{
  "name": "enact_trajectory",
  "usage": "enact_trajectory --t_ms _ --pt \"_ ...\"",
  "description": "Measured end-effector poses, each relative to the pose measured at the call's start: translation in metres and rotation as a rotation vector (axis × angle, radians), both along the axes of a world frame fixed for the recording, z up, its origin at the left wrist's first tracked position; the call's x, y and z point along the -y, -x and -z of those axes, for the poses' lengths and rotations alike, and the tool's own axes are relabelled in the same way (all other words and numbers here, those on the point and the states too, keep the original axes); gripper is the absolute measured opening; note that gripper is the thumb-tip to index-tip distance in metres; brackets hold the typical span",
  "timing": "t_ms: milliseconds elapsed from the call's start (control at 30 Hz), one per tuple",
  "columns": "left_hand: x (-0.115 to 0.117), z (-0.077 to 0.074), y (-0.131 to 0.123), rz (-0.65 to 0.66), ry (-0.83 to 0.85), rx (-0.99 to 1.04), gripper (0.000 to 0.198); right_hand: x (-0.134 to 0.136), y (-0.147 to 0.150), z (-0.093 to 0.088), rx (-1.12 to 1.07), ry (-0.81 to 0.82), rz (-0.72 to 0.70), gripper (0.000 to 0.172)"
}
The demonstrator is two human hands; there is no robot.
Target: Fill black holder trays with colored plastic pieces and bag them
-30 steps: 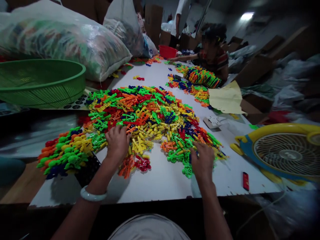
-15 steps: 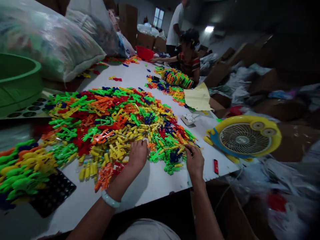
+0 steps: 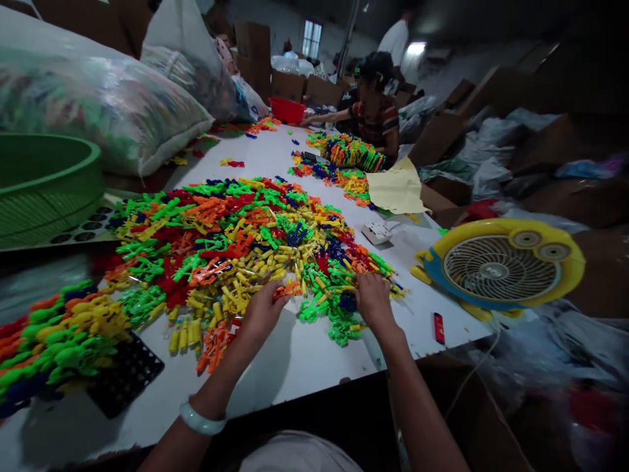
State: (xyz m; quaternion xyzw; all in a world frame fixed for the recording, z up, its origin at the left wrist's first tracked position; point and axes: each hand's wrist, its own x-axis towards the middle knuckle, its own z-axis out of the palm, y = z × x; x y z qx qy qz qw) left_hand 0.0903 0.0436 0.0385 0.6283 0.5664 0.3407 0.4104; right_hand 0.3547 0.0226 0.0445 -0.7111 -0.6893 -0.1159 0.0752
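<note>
A wide heap of small plastic toy pieces [image 3: 236, 229] in green, orange, yellow, red and blue covers the middle of the white table [image 3: 314, 367]. My left hand [image 3: 263, 308], with a pale bangle on its wrist, pinches an orange plastic piece [image 3: 289, 289] at the heap's near edge. My right hand [image 3: 376, 301] reaches into the right end of the heap, by green and blue pieces [image 3: 344, 314]. Its fingertips are partly hidden, and what they grip I cannot make out. Short yellow cylinders [image 3: 184, 334] lie near my left forearm.
A yellow fan [image 3: 496, 265] and a red lighter-like object [image 3: 439, 328] are at right. Stacked pieces on a black perforated tray [image 3: 130, 373] stand at left, below a green basket [image 3: 49, 190]. Across the table sits a co-worker [image 3: 376, 121] near a red basin [image 3: 287, 110].
My left hand now holds an orange piece and has drawn slightly nearer. The right hand has moved a little left and up into the pieces. The view has shifted slightly.
</note>
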Motion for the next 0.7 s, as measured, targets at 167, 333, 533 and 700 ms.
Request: enact_trajectory --t_ms 167,333,533,700 --pt "0.020 -0.014 0.011 0.021 0.166 0.256 0.028 0.004 -0.004 0.001 0.043 0.018 -0.068 0.009" --pt "0.029 -0.019 0.006 -0.046 0.313 0.449 0.034 0.008 -0.001 -0.005 -0.172 -0.058 -0.078 0.012" --pt "0.034 -0.012 -0.004 -0.018 0.273 0.494 0.029 0.038 0.056 -0.024 -0.680 -0.070 -0.353 0.016" --pt "0.042 -0.011 -0.004 -0.039 0.228 0.452 0.026 0.050 0.096 -0.017 -0.685 -0.114 -0.464 0.014"
